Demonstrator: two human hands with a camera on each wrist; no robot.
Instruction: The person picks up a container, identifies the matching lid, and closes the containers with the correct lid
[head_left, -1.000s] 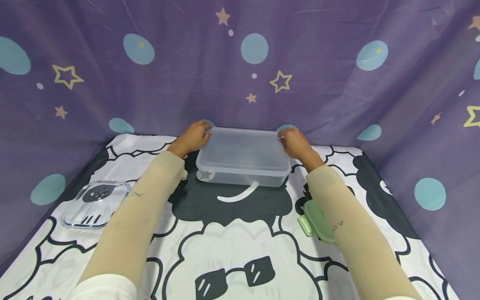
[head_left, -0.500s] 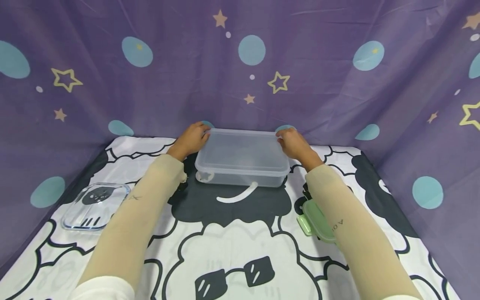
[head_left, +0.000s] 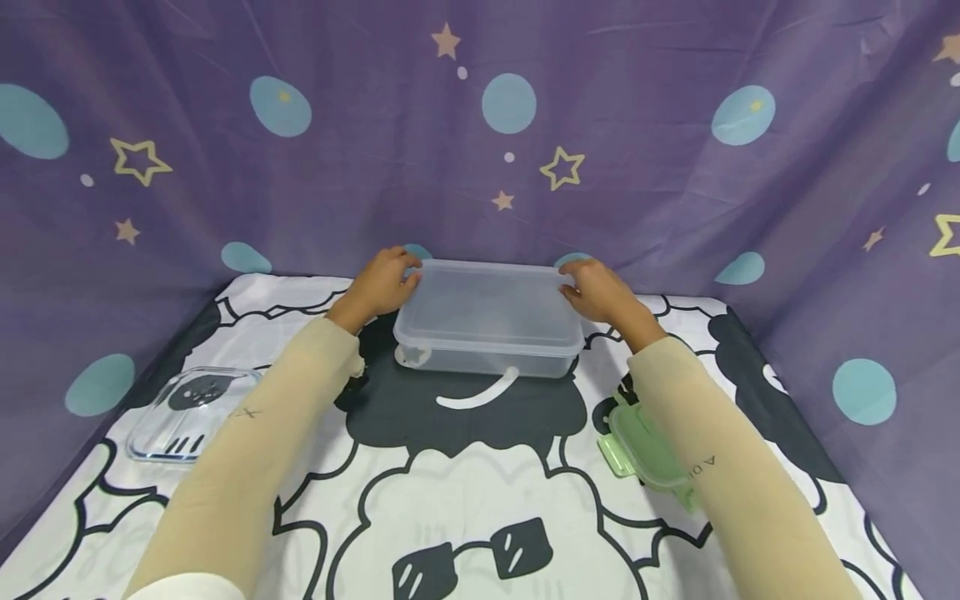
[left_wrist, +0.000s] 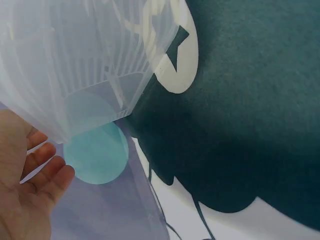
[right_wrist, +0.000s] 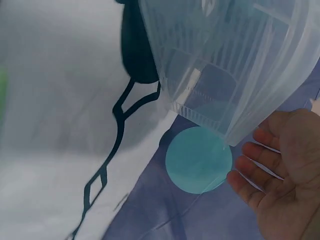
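Observation:
A translucent plastic storage box with a frosted lid lies at the back middle of the table, near the curtain. My left hand is at its far left corner, and my right hand is at the far right one. In the left wrist view the fingers are relaxed and slightly spread beside the box's corner. The right wrist view has loosely bent fingers next to the other corner, not wrapped round it. Ribbed lines show through the box's clear walls.
A clear glass dish rests at the left, partly behind the left forearm. Right of the middle sits a green-lidded container, partly covered by the right sleeve. A purple curtain hangs right behind the box.
Both forearms have shifted slightly outward, and the right hand has eased a little to the right. More of the green-lidded container shows. The box keeps its place on the table.

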